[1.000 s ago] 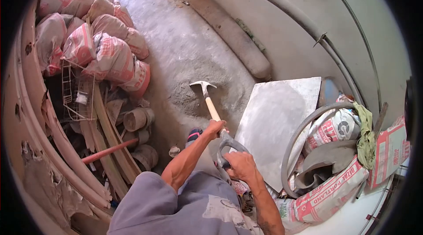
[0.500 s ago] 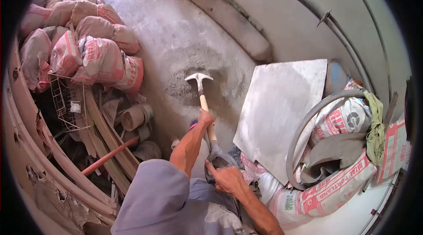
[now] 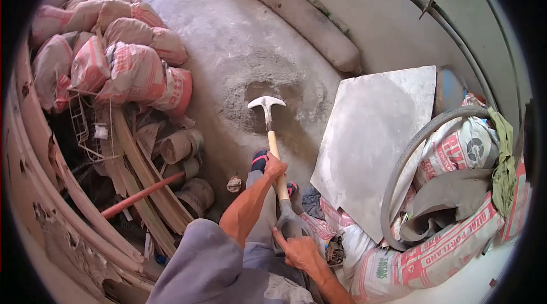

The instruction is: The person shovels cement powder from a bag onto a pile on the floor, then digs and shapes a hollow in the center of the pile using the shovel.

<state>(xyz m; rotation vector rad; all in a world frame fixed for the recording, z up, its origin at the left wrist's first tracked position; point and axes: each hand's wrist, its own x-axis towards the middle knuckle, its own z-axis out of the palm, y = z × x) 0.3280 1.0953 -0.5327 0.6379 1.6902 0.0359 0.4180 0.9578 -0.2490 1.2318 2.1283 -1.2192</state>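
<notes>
A shovel (image 3: 273,143) with a pale wooden shaft and a grey D-shaped handle (image 3: 292,223) slants away from my body. Its whitish blade (image 3: 266,102) is down at the grey, powdery material (image 3: 245,111) on the floor, beside a shallow dark hollow. My left hand (image 3: 275,167) is wrapped round the middle of the shaft. Lower down, my right hand (image 3: 299,251) is closed at the D-handle, its index finger lying along the side. My foot in a dark sandal with a pink strap (image 3: 260,159) stands left of the shaft.
Stacked red-and-white sacks (image 3: 134,73) fill the left side, above wooden planks (image 3: 145,167) and a red pole (image 3: 142,194). At right, a flat grey board (image 3: 373,144) leans by a hose loop (image 3: 390,190) and cement bags (image 3: 447,241). A long rounded bundle (image 3: 296,16) lies along the wall.
My view has shifted a little, so more of my feet shows. The blade appears slightly nearer to me relative to the floor, and a dark hollow shows beyond it. Both hands keep their hold.
</notes>
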